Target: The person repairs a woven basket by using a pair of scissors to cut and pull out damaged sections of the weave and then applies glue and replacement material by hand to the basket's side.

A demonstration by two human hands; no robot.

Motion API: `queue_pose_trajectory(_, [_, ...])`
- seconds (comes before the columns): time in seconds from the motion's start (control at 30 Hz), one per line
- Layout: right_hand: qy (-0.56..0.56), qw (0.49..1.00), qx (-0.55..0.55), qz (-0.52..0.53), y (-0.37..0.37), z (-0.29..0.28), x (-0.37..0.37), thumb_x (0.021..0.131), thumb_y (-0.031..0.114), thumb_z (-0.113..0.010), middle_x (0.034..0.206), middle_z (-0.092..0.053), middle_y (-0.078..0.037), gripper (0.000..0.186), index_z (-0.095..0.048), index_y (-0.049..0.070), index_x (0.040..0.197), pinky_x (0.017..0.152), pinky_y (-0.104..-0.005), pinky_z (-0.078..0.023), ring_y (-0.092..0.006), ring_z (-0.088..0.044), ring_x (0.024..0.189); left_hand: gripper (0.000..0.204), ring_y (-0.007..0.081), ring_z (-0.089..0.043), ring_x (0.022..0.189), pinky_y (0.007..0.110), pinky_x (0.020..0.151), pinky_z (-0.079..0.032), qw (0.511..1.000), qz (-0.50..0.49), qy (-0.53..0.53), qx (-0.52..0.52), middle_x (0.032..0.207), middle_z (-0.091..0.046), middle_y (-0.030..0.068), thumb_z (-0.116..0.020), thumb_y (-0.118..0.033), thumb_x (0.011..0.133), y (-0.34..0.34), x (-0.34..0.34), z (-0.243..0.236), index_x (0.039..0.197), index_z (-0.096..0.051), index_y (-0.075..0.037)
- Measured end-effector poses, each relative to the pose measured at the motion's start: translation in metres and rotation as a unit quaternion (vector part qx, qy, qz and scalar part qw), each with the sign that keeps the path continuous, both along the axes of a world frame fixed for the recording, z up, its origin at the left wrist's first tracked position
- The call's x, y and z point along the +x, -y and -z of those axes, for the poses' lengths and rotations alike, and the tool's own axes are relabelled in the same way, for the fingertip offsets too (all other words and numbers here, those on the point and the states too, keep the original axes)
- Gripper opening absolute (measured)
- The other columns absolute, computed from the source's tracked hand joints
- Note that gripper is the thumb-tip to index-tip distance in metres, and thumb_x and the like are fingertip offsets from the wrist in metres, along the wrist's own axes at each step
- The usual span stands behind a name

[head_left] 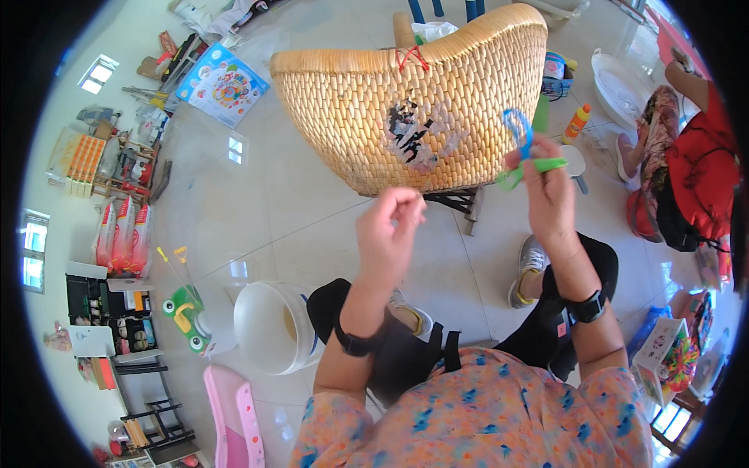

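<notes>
Seated, both hands raised before a big woven basket (413, 109) on the floor. Right hand (548, 191) pinches a green strip (534, 168) with a blue loop (518, 129) standing above it, grip closed tight. Left hand (392, 232) hangs just left of it, fingertips pinched together, holding nothing I can make out. Step looks like shaping the loop; next move likely calls for the left fingers to meet the strip.
</notes>
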State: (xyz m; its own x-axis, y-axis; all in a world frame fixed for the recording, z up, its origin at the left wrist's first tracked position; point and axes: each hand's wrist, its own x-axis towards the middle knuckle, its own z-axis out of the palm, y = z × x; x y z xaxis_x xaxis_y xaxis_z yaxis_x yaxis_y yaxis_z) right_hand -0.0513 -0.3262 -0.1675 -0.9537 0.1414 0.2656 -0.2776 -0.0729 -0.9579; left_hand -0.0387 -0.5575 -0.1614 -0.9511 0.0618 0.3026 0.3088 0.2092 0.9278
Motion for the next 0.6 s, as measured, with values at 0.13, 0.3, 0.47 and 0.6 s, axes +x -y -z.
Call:
queue_pose_trajectory(0.13, [-0.159, 0.882, 0.374, 0.236, 0.0, -0.043, -0.028, 0.092, 0.003, -0.059, 0.102, -0.063, -0.016, 0.039, -0.049, 0.005, 0.13, 0.081, -0.0396, -0.05, -0.0331, -0.062, 0.092, 0.009, 0.0144, -0.064, 0.072, 0.026, 0.066, -0.05, 0.953, -0.103, -0.189, -0.214, 0.082, -0.065, 0.0059, -0.065, -0.001, 0.09, 0.024, -0.063, -0.026, 0.098, -0.069, 0.0])
queue_pose_trajectory(0.3, [-0.17, 0.852, 0.438, 0.23, -0.001, -0.042, -0.062, 0.079, 0.004, -0.071, 0.107, -0.062, -0.012, 0.055, -0.05, 0.008, 0.13, 0.086, -0.0422, -0.048, -0.0329, -0.057, 0.099, 0.015, 0.0219, -0.064, 0.073, 0.03, 0.066, -0.051, 0.883, -0.145, -0.352, -0.275, 0.084, -0.062, 0.0096, -0.068, 0.001, 0.085, 0.024, -0.104, -0.035, 0.099, -0.072, -0.003])
queue_pose_trajectory(0.47, [-0.137, 0.839, 0.477, 0.222, 0.0, -0.021, -0.065, 0.068, 0.009, -0.083, 0.11, -0.064, -0.01, 0.07, -0.05, 0.009, 0.13, 0.087, -0.042, -0.048, -0.0314, -0.058, 0.101, 0.017, 0.0235, -0.065, 0.078, 0.032, 0.069, -0.052, 0.888, -0.109, -0.332, -0.3, 0.089, -0.063, 0.0097, -0.068, 0.002, 0.084, 0.031, -0.115, -0.021, 0.099, -0.072, -0.002])
queue_pose_trajectory(0.6, [-0.1, 0.845, 0.479, 0.216, 0.004, -0.019, -0.066, 0.064, 0.013, -0.086, 0.106, -0.065, -0.008, 0.076, -0.051, 0.011, 0.131, 0.087, -0.0419, -0.047, -0.0297, -0.058, 0.102, 0.019, 0.023, -0.063, 0.074, 0.032, 0.066, -0.051, 0.884, -0.103, -0.333, -0.312, 0.087, -0.062, 0.0094, -0.068, 0.004, 0.082, 0.031, -0.113, -0.02, 0.099, -0.073, -0.002])
